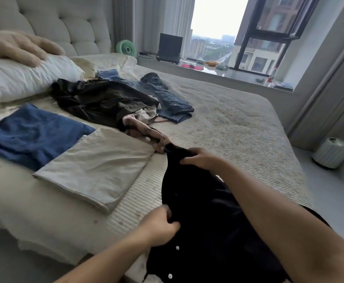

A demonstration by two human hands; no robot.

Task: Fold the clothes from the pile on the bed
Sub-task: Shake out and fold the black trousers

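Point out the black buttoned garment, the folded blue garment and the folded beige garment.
black buttoned garment (pixel 203 211): head view, middle of its dark cloth.
folded blue garment (pixel 32 135): head view, centre of its top face.
folded beige garment (pixel 97 166): head view, centre of its top face.

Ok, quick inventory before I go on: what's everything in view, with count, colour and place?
black shirt: 1, black with white buttons, near bed edge, held
folded clothes: 2, blue and beige, side by side, left
unfolded pile: 1, dark, plaid and denim pieces, mid-bed
pillow: 1, white, by headboard
plush toy: 1, tan, on pillow
fan: 1, green, window sill
laptop: 1, black, sill
bottle: 1, clear, sill
left hand: grips shirt's near edge
right hand: grips shirt's far end
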